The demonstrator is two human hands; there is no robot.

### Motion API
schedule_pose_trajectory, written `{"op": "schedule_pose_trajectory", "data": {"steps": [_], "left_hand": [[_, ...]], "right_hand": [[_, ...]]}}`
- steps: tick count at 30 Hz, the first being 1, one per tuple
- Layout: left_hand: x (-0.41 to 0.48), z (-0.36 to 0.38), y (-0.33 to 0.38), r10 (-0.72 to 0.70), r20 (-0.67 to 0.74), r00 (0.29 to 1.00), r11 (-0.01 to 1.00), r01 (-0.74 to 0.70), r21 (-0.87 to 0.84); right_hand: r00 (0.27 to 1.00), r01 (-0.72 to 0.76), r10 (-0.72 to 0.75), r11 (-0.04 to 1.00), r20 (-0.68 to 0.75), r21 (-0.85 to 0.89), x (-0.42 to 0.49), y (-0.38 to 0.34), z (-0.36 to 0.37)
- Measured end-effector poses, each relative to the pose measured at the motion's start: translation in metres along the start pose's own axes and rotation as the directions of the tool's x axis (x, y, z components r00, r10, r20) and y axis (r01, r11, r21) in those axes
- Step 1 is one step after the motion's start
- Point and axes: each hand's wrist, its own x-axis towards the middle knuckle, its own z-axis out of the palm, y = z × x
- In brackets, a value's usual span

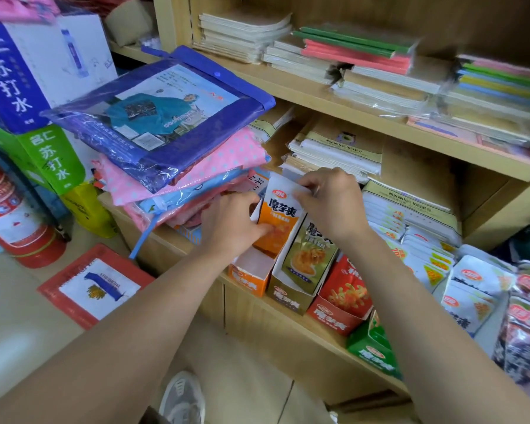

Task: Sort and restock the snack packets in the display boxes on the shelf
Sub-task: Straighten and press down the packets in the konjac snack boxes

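The left hand (236, 223) is gripping the orange display box (280, 218), thumb on its upright header, long axis vertical. It is standing leftmost of 4 boxes. The right hand (331, 203) is pinching the header's top edge. The gold box (300, 270) is touching it, leaving room only upward and toward the shelf (288, 328) edge.

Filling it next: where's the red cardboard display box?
Head view, right of centre: the red cardboard display box sits on the wooden shelf between the gold cardboard box and the green cardboard box.
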Motion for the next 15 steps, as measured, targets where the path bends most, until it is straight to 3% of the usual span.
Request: {"op": "schedule_pose_trajectory", "data": {"steps": [2, 6, 11, 15], "left_hand": [[-0.002, 0.003, 0.008, -0.01, -0.051, 0.999, 0.999, 0.012, 0.043], [-0.004, 0.012, 0.011, -0.066, 0.003, 0.998, 0.991, 0.065, 0.12], [0.002, 0.013, -0.001, -0.052, 0.089, 0.995, 0.996, 0.057, -0.062], [0.003, 0.008, -0.006, 0.025, 0.103, 0.994, 0.989, -0.009, -0.15]], "right_hand": [[0.999, 0.017, -0.019, 0.999, -0.038, -0.032, -0.001, 0.003, 0.0], [0.999, 0.001, -0.005, 0.994, -0.04, -0.113, -0.004, 0.009, 0.004], [0.998, 0.004, -0.008, 0.997, -0.055, -0.076, 0.0, 0.017, 0.002], [0.994, 0.089, -0.095, 0.988, -0.045, -0.125, -0.006, 0.014, -0.003]]}}
